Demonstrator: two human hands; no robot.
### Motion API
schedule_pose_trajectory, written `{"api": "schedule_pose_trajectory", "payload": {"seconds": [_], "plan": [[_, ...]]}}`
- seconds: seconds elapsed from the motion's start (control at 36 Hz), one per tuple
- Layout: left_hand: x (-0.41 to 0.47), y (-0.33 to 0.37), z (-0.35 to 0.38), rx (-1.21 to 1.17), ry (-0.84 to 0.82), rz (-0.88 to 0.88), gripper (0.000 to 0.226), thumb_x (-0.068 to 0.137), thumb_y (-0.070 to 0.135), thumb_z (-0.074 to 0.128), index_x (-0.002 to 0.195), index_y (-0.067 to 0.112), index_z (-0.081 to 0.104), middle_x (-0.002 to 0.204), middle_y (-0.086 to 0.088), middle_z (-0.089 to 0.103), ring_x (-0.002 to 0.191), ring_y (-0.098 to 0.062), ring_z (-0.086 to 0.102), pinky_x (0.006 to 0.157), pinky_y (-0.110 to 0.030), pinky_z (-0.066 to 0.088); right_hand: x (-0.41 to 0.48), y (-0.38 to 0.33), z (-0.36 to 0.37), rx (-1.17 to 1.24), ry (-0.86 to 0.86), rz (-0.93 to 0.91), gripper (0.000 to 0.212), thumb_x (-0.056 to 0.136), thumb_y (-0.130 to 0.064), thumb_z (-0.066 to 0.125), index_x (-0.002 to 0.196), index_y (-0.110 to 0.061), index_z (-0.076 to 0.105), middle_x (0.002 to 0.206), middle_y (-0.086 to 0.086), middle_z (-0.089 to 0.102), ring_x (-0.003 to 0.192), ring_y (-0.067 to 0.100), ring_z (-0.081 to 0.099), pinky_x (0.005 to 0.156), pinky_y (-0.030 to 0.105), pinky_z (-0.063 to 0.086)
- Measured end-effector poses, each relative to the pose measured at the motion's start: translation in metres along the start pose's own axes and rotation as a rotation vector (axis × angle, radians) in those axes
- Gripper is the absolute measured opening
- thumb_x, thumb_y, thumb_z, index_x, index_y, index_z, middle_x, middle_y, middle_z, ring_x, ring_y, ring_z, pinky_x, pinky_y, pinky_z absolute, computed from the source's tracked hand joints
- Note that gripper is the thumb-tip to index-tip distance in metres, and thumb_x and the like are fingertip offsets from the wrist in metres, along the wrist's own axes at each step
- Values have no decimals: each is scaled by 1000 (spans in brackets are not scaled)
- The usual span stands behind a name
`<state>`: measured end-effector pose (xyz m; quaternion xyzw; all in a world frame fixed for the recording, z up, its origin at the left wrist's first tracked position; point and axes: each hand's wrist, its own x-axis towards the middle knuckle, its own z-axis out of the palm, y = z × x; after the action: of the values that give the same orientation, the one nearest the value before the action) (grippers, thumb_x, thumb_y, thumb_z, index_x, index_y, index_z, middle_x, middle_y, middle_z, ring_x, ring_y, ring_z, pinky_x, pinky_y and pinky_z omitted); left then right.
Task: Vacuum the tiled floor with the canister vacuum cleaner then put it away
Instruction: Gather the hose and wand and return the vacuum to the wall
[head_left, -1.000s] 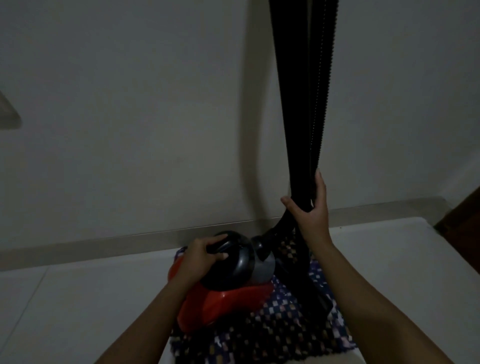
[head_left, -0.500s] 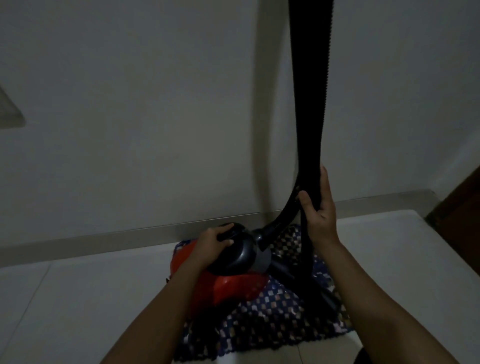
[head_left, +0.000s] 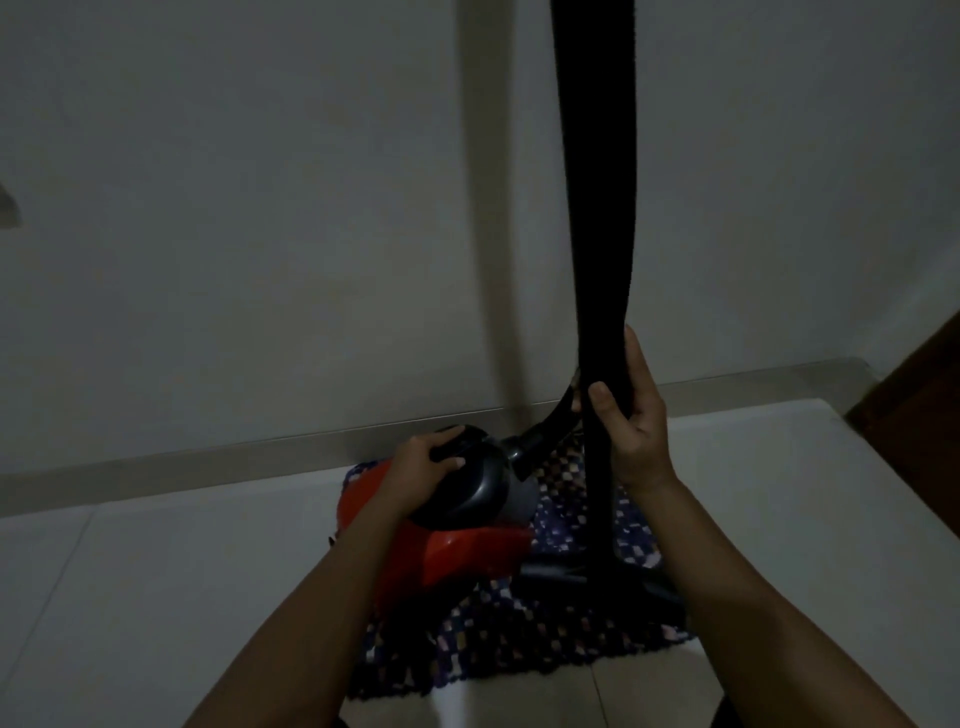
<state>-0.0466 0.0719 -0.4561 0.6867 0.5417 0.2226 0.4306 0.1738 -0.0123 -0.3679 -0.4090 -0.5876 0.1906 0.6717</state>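
Note:
The red and dark grey canister vacuum (head_left: 462, 551) rests on a patterned mat (head_left: 524, 654) close to the wall. My left hand (head_left: 421, 467) grips the dark handle on top of the canister. A black hose and wand (head_left: 597, 218) rise straight up out of the frame, and my right hand (head_left: 631, 410) is wrapped around them a little above the canister. The hose's lower bend joins the canister's front just left of my right hand. A black floor head lies on the mat below the wand.
A pale wall with a light skirting strip (head_left: 208, 457) stands directly ahead. Light floor tiles (head_left: 130, 597) spread to the left and right of the mat. A dark wooden door or frame (head_left: 919, 405) shows at the right edge. The room is dim.
The view has shifted slightly, with the canister and hands a little lower and more central. My right hand has slid slightly along the hose. Both grips are unchanged.

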Motion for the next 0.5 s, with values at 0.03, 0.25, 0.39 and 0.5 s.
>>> {"api": "schedule_pose_trajectory", "payload": {"seconds": [0.03,0.25,0.39,0.5], "plan": [[0,0,0,-4,2,1,53,80,2,69,130,11,55,134,-11,57,124,-23,53,108,-36,40,-1,2,2,11,-4,14,51,88,-54,62,135,-59,42,116,9,57,92,22,55,87,40,47],[-1,-2,2,26,9,31,51,82,3,67,131,11,55,134,-12,57,124,-23,53,108,-37,40,-16,15,11,25,7,38,48,87,-56,60,132,-60,43,84,-12,66,66,9,58,68,28,52],[-7,-5,6,143,47,46,50,86,19,62,134,25,51,135,-6,57,124,-24,54,105,-44,43,-16,14,18,15,17,86,48,92,-58,49,138,-61,32,82,-14,65,65,14,57,67,39,51],[-10,-5,8,232,62,57,49,88,27,57,137,29,48,137,-8,56,125,-26,52,104,-45,43,-20,17,17,-12,47,75,50,93,-59,47,140,-61,29,94,-10,64,70,17,58,69,46,53]]}}
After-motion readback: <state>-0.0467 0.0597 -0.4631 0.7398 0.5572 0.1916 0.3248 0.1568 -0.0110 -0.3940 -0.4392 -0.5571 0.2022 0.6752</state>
